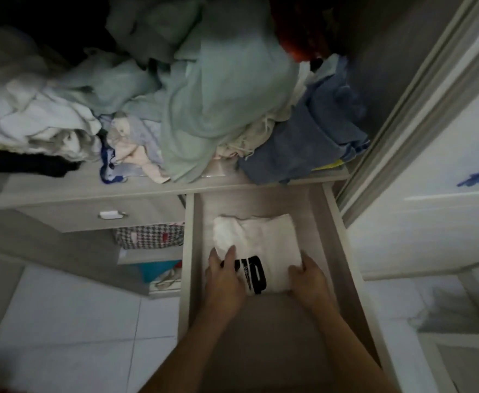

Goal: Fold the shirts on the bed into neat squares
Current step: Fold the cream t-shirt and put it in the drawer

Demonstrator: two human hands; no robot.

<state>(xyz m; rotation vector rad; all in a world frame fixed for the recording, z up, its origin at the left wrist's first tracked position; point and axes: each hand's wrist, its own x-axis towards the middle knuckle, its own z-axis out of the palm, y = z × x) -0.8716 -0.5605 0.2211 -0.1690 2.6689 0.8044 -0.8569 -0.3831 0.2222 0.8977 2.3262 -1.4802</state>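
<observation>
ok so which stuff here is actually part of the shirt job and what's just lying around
Part of the job:
folded white shirt
open drawer
left hand and right hand, both gripping the shirt

Just lying about:
pale green cloth
blue towel
white clothes heap
checked bag

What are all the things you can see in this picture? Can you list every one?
folded shirt: one, white with black print, lying in the open drawer
drawer: one, pale grey wood, pulled out, holds the shirt
closed drawer: one, grey with a light handle, left of the open one
pile of clothes: one heap, mint green, white, blue and dark pieces, on the shelf above the drawers
checked bag: one, black and white, under the closed drawer
floor tiles: many, white, bottom left
hands: two; left hand grips the shirt's left edge, right hand grips its right edge
</observation>
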